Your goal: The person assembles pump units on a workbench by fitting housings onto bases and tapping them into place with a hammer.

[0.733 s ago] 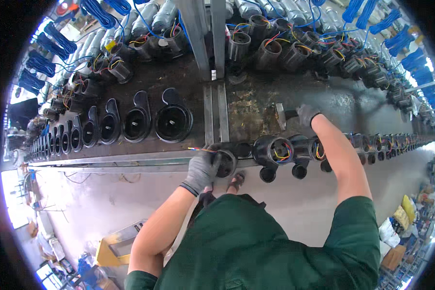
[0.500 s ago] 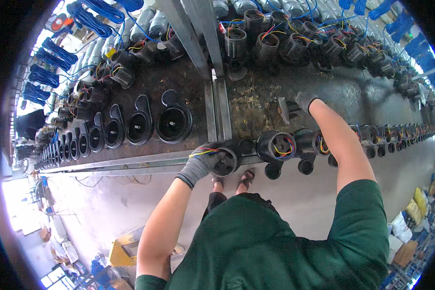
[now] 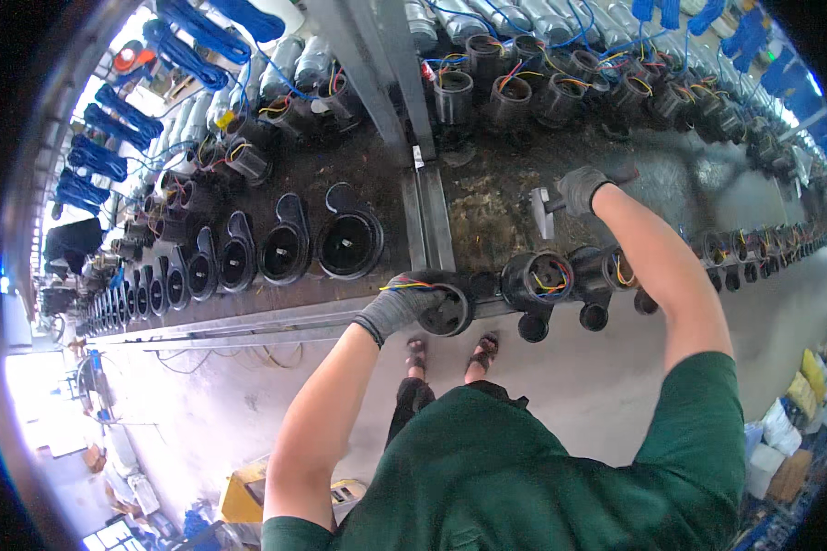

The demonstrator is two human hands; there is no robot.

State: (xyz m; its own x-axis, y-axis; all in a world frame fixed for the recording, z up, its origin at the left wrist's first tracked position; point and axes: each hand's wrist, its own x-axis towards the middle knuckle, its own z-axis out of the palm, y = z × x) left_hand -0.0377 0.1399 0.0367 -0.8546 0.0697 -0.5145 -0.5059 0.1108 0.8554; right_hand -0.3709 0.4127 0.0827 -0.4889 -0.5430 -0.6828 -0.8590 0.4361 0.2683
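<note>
My left hand [image 3: 398, 307], in a grey glove, is closed round the side of a black cylindrical housing [image 3: 446, 310] at the bench's front edge. Red, yellow and blue wires [image 3: 412, 286] come out over those fingers. Farther back and to the right, my gloved right hand [image 3: 581, 191] grips a hammer [image 3: 545, 213]. Its metal head points left and its handle sticks out on the other side of the fist. A second black housing with coiled wires [image 3: 537, 277] stands just right of the one I hold.
Black round caps with side tabs [image 3: 350, 241] line the bench on the left. More wired housings [image 3: 740, 248] run along the right edge. Silvery cylinders with black ends [image 3: 454, 96] fill the back, under blue cable bundles [image 3: 202, 37]. A metal post [image 3: 377, 69] rises mid-bench.
My right hand has taken hold of the hammer and lifted it slightly, its head turning. My left hand keeps its grip on the housing. The whole view has shifted a little.
</note>
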